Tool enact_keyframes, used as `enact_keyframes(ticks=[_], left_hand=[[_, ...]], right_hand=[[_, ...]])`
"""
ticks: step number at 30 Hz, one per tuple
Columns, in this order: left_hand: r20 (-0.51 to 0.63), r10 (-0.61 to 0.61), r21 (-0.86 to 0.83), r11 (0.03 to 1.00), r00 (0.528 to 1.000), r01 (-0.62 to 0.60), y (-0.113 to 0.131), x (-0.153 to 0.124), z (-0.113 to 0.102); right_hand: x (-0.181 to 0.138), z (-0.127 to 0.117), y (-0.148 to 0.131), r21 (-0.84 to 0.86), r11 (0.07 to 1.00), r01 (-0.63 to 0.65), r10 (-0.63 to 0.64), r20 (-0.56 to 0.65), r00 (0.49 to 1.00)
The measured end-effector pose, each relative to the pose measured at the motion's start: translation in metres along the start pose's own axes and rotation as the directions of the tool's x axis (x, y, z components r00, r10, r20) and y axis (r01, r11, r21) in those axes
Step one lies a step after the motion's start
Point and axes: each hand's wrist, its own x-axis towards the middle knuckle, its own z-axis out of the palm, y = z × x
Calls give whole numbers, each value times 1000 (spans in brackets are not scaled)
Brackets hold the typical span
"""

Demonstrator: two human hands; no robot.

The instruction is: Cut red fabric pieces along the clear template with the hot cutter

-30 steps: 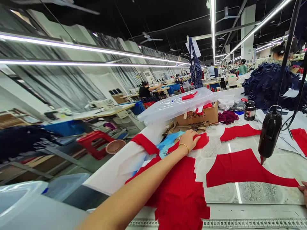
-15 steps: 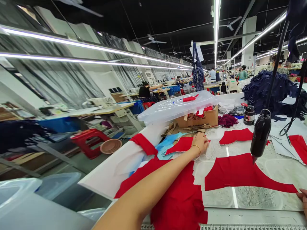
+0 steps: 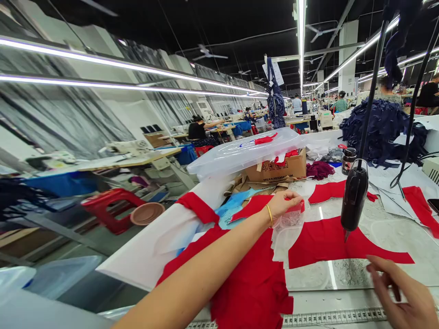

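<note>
My left hand (image 3: pixel 286 203) is stretched out over the table, fingers pinched on a small red fabric piece (image 3: pixel 254 205) and a see-through lace or plastic sheet (image 3: pixel 291 221) that hangs from it. A big red fabric panel (image 3: pixel 255 278) lies under my forearm. My right hand (image 3: pixel 399 292) hovers at the lower right with fingers loosely spread, holding nothing, near the edge of a wide red cut piece (image 3: pixel 329 242) lying flat on the lace-covered table. A black hanging tool (image 3: pixel 354 198) dangles just above that piece.
A cardboard box (image 3: pixel 279 169) under a clear plastic lid (image 3: pixel 240 155) stands behind my left hand. More red pieces (image 3: pixel 416 201), a dark jar (image 3: pixel 348 160) and a navy fabric heap (image 3: pixel 380 128) lie farther right. A ruler strip (image 3: pixel 336 316) runs along the near edge. Other workers sit at distant tables.
My left hand has lifted the small red piece and clear sheet off the table. My right hand has come up into view at the lower right.
</note>
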Motion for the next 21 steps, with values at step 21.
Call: enact_keyframes(ticks=[21], left_hand=[[85, 246, 475, 842, 965, -257, 37, -53, 86]], right_hand=[[90, 46, -12, -134, 948, -288, 316, 296, 902]])
